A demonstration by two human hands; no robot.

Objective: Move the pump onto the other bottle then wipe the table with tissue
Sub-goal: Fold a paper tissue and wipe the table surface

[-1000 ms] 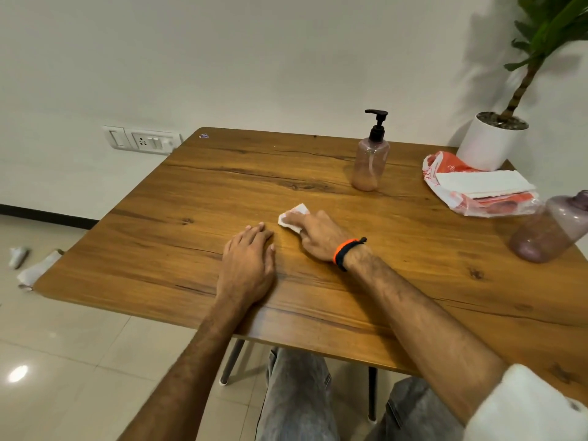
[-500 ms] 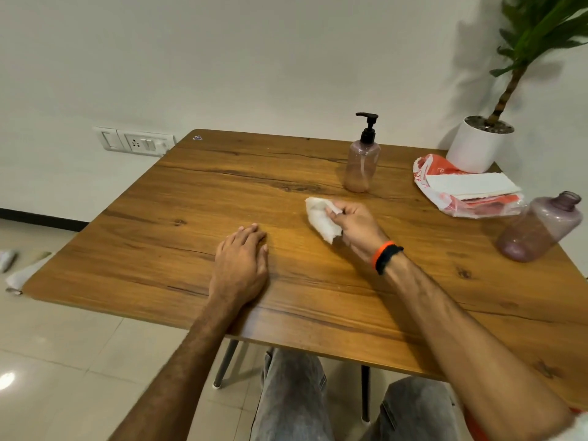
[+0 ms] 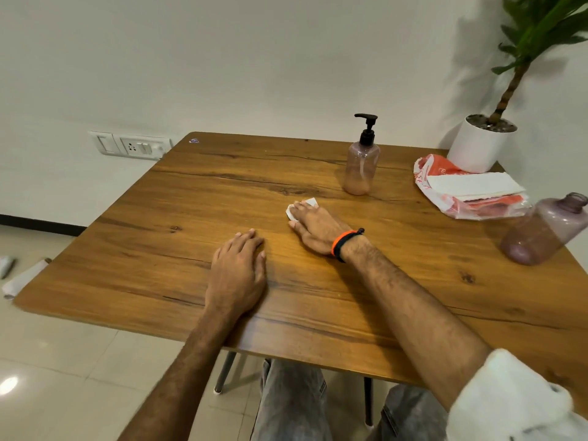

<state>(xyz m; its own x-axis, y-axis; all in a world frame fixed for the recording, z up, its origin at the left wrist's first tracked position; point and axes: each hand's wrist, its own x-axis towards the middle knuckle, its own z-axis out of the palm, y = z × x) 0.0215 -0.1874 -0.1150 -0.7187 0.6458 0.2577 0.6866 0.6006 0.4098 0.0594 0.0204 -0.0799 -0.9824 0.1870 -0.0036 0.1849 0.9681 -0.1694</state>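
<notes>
Both our hands are down on the wooden table (image 3: 397, 281): our left hand (image 3: 237, 275) lies flat, fingers straight and holding nothing, near the front edge, while our right hand (image 3: 313, 229) presses a white tissue (image 3: 310, 203) against the wood with extended fingers. Only small white corners of the tissue peek out beyond the fingertips, so we cannot tell how it is folded or how much of it lies beneath the palm. Straight ahead of the right hand, toward the wall, stands the pump bottle (image 3: 362, 167) with its black pump (image 3: 367, 128) already seated, so we judge the first part of the task done and the wiping under way. That bottle is upright and near the tissue, so any forward stroke must stop short of it or go around; the right hand is clearly the nearer one. Off to the right, well apart from both hands, the open bottle (image 3: 544, 230) appears to lean, its neck pointing up and right, though wide-angle distortion may exaggerate this. Behind it sits a tissue pack (image 3: 471, 189) and a white plant pot (image 3: 480, 144), whose plant is cut off at the frame's top.
</notes>
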